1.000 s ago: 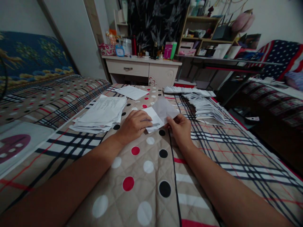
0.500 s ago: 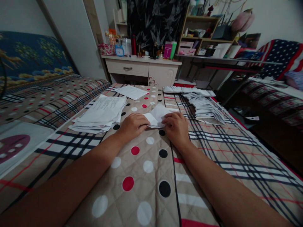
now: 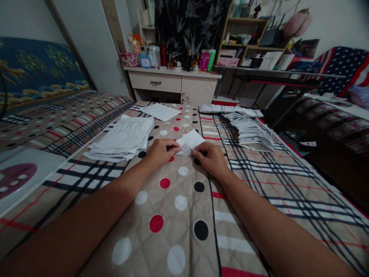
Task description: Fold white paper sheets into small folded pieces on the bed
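A small piece of folded white paper (image 3: 191, 139) lies between my two hands over the dotted bedspread (image 3: 184, 223). Its layers overlap, with one corner pointing away from me. My left hand (image 3: 162, 153) pinches its left edge between thumb and fingers. At the near right edge, my right hand (image 3: 211, 157) grips the paper with thumb and forefinger. To the left is a stack of printed sheets (image 3: 123, 134). On the right stands a row of folded papers (image 3: 253, 132) packed closely together.
Beyond the stack lies a flat white sheet (image 3: 160, 111). Another row of folded paper (image 3: 230, 110) sits at the bed's far right. A white dresser (image 3: 167, 82) with bottles on top stands past the bed's end. A white item with a purple print (image 3: 17, 179) rests at left.
The paper has gone from a wider, partly open sheet to a smaller folded shape. My right hand has moved left and turned inward; my left hand has shifted slightly and now pinches the edge.
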`<state>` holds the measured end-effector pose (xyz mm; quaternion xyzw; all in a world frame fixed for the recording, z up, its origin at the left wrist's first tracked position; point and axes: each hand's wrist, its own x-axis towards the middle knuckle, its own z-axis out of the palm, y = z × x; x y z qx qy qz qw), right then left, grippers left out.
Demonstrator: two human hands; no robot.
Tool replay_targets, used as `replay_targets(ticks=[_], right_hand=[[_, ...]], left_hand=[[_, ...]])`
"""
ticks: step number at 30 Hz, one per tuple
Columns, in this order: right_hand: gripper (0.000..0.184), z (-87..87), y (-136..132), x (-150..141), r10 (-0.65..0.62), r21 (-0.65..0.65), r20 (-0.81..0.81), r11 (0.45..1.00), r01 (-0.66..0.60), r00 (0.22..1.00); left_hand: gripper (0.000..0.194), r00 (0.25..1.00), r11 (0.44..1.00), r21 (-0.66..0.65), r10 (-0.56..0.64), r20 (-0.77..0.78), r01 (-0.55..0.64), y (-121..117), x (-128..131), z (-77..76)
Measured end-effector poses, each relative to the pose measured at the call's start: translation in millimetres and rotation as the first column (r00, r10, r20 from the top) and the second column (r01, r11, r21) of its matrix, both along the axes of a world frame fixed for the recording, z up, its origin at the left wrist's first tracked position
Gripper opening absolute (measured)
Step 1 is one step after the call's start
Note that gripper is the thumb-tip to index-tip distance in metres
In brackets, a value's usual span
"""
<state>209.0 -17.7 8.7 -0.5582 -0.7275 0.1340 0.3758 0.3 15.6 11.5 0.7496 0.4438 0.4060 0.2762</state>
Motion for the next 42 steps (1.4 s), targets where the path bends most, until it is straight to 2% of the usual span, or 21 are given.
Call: replay_targets(ticks=[6,8,11,13,15,18,21,23,26,29,32,35,38,42], right_hand=[[0.012,3.1,-2,-3,-0.153,-0.041,0.093,0.987,0.157,0.984],[0.013,4.2,-2,-4,-0.169,-0.038,0.117,0.984,0.174,0.979],[0.012,3.8,1,-3,-0.174,-0.042,0.139,0.982,0.182,0.975],[0.008,1.9,3,-2,-0.186,-0.043,0.145,0.980,0.194,0.972],[0.006,-0.8,5,-1,-0.206,-0.001,0.141,0.978,0.209,0.968],[0.023,-4.3,6,0,-0.246,0.092,0.158,0.968,0.234,0.956],[0.033,-4.3,6,0,-0.271,0.072,0.229,0.962,0.262,0.935],[0.036,-2.3,5,1,-0.269,0.041,0.249,0.963,0.268,0.930],[0.036,1.3,3,2,-0.262,0.014,0.168,0.965,0.263,0.950],[0.035,3.5,-1,2,-0.220,-0.019,0.090,0.975,0.222,0.971],[0.039,3.8,-6,0,-0.171,-0.025,0.100,0.984,0.174,0.980],[0.043,2.4,-8,0,-0.208,0.073,0.094,0.977,0.201,0.974],[0.050,0.5,-5,3,-0.202,0.196,0.088,0.964,0.182,0.975],[0.034,3.4,-2,7,-0.122,0.264,0.143,0.961,0.081,0.982]], left_hand=[[0.031,0.976,0.987,0.160,0.055,-0.209,-0.022,5,-3,-7.8],[0.028,0.960,0.967,0.255,0.075,-0.271,-0.004,4,-3,-6.0],[0.017,0.913,0.908,0.384,0.003,-0.407,0.168,0,1,-3.1],[0.022,0.866,0.872,0.395,-0.061,-0.496,0.288,-3,4,-2.3],[0.021,0.837,0.864,0.379,-0.085,-0.540,0.332,-6,7,-2.0],[0.020,0.821,0.865,0.381,-0.060,-0.568,0.327,-8,10,-1.9],[0.024,0.810,0.849,0.411,-0.033,-0.585,0.332,-8,10,-1.4],[0.025,0.798,0.835,0.437,-0.005,-0.602,0.335,-7,8,-1.0],[0.026,0.782,0.830,0.465,0.058,-0.620,0.307,-2,3,-1.3],[0.026,0.808,0.849,0.469,0.088,-0.583,0.245,4,-2,-2.9],[0.024,0.838,0.872,0.446,0.079,-0.539,0.204,4,-4,-3.2],[0.014,0.857,0.892,0.423,0.088,-0.507,0.159,-1,-2,-1.5],[0.016,0.862,0.912,0.389,0.089,-0.498,0.131,-5,0,-0.4],[0.015,0.861,0.917,0.370,0.066,-0.504,0.146,-5,1,-1.4]])
